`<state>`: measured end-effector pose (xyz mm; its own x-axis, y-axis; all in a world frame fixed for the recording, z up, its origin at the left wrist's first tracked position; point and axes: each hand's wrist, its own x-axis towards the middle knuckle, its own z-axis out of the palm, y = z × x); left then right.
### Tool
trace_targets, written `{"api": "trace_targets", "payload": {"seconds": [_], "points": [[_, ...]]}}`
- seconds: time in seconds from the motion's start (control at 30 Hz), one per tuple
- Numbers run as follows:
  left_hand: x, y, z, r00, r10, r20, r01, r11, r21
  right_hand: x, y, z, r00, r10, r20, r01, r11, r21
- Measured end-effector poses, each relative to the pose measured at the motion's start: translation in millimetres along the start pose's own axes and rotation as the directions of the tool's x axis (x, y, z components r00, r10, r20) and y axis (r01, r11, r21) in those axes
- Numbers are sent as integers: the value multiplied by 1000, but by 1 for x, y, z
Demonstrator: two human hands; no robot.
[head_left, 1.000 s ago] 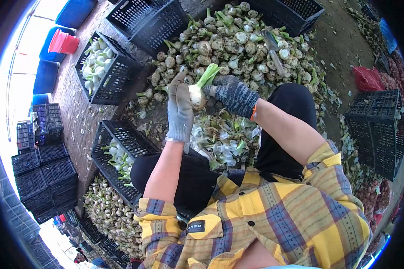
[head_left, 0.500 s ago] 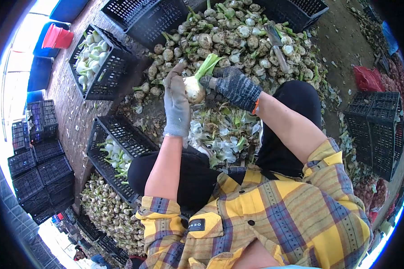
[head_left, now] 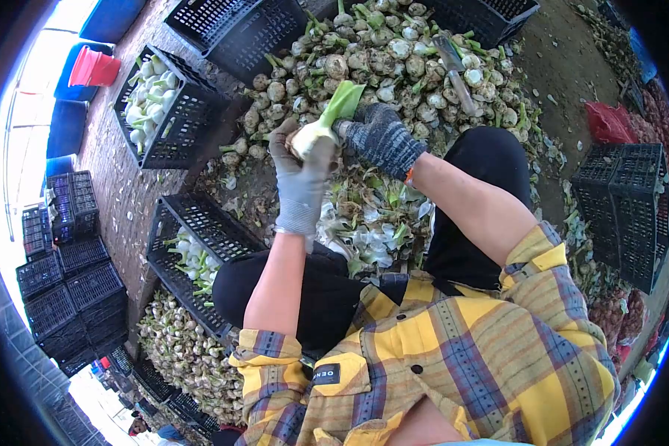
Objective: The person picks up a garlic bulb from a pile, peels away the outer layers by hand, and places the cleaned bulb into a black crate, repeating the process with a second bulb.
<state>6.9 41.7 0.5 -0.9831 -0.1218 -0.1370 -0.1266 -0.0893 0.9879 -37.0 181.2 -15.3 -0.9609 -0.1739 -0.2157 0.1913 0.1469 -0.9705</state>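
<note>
My left hand, in a grey glove, is closed around an onion-like bulb with a pale body and a short green stalk. Its fingers cover the bulb's lower part and are slightly smeared by motion. My right hand, in a dark speckled glove, has its fingers bent and closed against the bulb's neck, at the base of the stalk. Beyond both hands lies a heap of soil-stained bulbs. On that heap rests a knife-like tool. Pale peeled skins litter the ground between my knees.
At the left, one black crate holds cleaned white bulbs, and another crate by my knee holds more. Black crates stand behind the heap. A further crate is at the right. A red bucket stands upper left.
The bulb has tipped and turned in my left hand, its stalk now pointing up and right. My left fingers have shifted over its near side. My right hand has moved slightly left.
</note>
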Motion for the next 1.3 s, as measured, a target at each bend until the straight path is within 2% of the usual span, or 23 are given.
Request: {"api": "trace_targets", "payload": {"seconds": [0.03,0.1,0.13,0.23,0.33,0.37,0.4,0.5,0.53,0.63,0.67,0.73,0.77,0.83,0.9,0.97,1.07,1.17,1.2,1.23,1.27,1.3], "points": [[4,1,-5,990,-133,52,139,981,-138,-1,-3,0,999,-43,4,44,999,-9],[14,2,-17,911,-360,202,412,829,-378,-5,-9,2,1000,15,-7,-15,1000,-20],[13,5,-17,874,-416,251,485,781,-395,-7,-13,3,999,43,-12,-44,999,-25],[17,2,-15,906,-376,193,416,871,-262,-5,-3,6,997,47,-57,-41,994,101],[9,0,-6,975,-216,48,220,964,-147,-4,2,7,996,-65,-54,69,994,80],[7,0,-5,988,-156,4,155,983,-101,-5,1,6,999,-22,-29,24,997,76],[11,-2,-8,956,-277,94,292,925,-244,-6,0,3,1000,22,-5,-21,997,71],[12,5,-16,883,-371,288,459,814,-358,-5,-6,-1,991,123,51,-125,992,35],[14,3,-18,868,-414,275,492,796,-352,-4,-6,-1,986,153,65,-155,988,22],[15,-4,-15,931,-338,137,355,926,-129,-1,7,-1,988,-147,49,155,953,-262],[6,-1,-4,976,-218,27,220,972,-87,-2,6,-3,993,-100,65,113,962,-248],[7,-3,-7,969,-243,45,247,955,-163,-4,-1,-6,995,-8,98,30,976,-218],[7,-3,-9,966,-254,56,260,945,-201,-4,1,-5,996,30,87,-24,997,-75],[8,2,-13,942,-289,174,332,883,-332,-3,6,-2,990,111,84,-127,970,210],[9,9,-16,907,-301,293,408,798,-444,-2,4,-2,992,117,44,-121,988,99],[10,6,-16,919,-312,240,386,834,-395,-4,1,-2,993,120,1,-120,993,-12],[11,-4,-15,929,-337,156,370,877,-307,-7,-1,1,997,-42,-66,39,998,-40],[10,-6,-13,925,-373,66,375,877,-302,-7,1,6,987,-160,-9,156,973,-170],[14,-13,-17,920,-390,46,386,877,-284,-6,0,5,993,-99,72,112,970,-214],[17,-11,-17,914,-405,24,396,878,-268,-9,-5,5,997,-41,61,38,998,54],[18,-6,-13,911,-410,-37,376,865,-334,-15,-12,6,998,19,68,-40,947,319],[21,-5,-18,908,-419,-21,383,847,-368,-19,-15,7,993,76,91,-114,822,558]]}}
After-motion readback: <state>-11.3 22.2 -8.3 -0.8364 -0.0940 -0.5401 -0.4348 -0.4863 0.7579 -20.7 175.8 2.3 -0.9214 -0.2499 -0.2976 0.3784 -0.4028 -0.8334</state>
